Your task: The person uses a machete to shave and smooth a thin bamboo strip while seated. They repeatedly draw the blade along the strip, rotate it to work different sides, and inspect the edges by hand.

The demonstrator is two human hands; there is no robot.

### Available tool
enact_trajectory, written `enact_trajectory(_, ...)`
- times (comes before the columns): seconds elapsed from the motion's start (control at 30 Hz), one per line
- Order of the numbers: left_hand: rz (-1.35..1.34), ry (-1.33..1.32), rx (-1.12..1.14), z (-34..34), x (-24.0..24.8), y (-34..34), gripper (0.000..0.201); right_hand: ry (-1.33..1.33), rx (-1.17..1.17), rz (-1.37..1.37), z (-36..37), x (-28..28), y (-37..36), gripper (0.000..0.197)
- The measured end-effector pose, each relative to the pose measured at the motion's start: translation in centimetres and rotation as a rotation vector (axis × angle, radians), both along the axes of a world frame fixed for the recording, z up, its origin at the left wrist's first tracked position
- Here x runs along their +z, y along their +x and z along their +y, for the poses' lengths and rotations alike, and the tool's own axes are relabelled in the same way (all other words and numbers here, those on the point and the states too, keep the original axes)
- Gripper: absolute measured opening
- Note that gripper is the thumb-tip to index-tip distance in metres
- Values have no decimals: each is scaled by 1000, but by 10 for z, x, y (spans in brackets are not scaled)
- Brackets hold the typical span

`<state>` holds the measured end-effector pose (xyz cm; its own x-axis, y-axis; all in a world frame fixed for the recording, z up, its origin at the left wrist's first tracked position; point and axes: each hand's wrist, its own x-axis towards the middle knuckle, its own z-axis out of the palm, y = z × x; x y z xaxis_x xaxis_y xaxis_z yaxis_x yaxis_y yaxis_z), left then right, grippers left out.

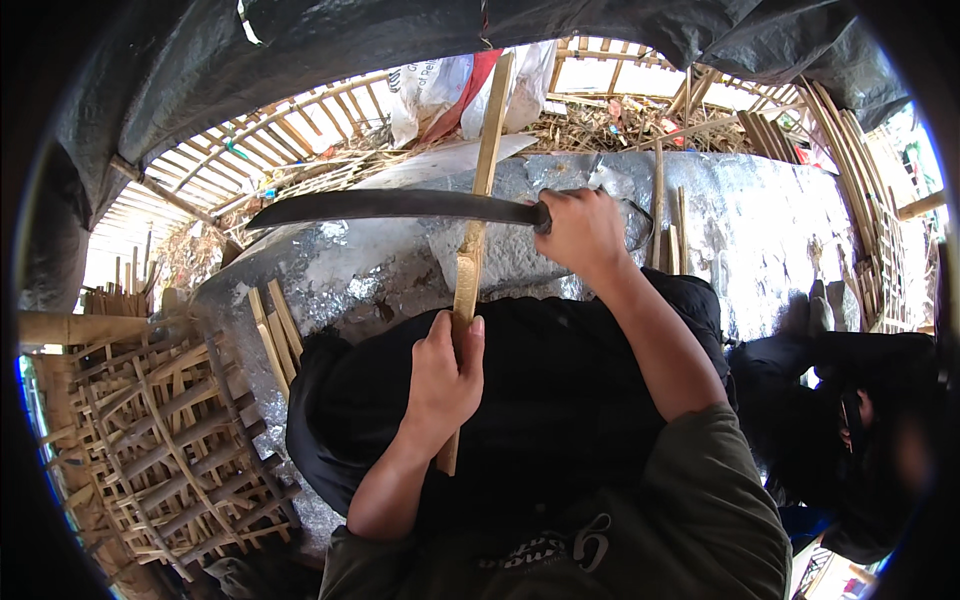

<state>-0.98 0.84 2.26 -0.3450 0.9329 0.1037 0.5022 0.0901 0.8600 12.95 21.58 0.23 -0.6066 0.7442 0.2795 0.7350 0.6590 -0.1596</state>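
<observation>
My left hand (446,375) is closed around the lower part of a long bamboo strip (467,275), which stands out ahead of me over my lap. In my right hand (585,232) is the handle of a machete (390,206). Its long dark blade points left and lies across the strip, seemingly touching it above a notched, pale patch. The blade's tip reaches well past the strip on the left. My fingers wrap the handle fully, hiding most of it.
A silvery sheet (770,215) covers the ground ahead. Bamboo slats (277,335) lie by my left knee, beside a woven bamboo lattice (165,440). Another person in dark clothes (840,400) sits at my right. Dark tarpaulin (300,70) hangs overhead; bamboo fencing (870,190) stands far right.
</observation>
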Motion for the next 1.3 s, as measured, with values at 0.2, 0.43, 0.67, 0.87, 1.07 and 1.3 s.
enact_trajectory(0.2, 16, -26, -10, -1, 3, -4, 30, -57, 105, -6, -14, 9, -5, 18)
enact_trajectory(0.43, -9, -33, -15, -3, 5, -2, 30, -55, -37, 14, 2, 11, 1, 16)
enact_trajectory(0.67, 35, -31, -52, -4, 12, -4, 30, 4, -63, 75, 18, 6, 9, 23)
enact_trajectory(0.87, -4, -92, -47, -2, 12, -6, 30, 6, -8, 90, -2, 12, 3, 20)
enact_trajectory(1.07, 5, -76, -75, -7, 15, -6, 30, 41, -89, 49, 23, 8, 10, 18)
enact_trajectory(1.3, 14, -86, -80, -5, 10, -4, 29, 66, 80, 143, -2, 6, 6, 19)
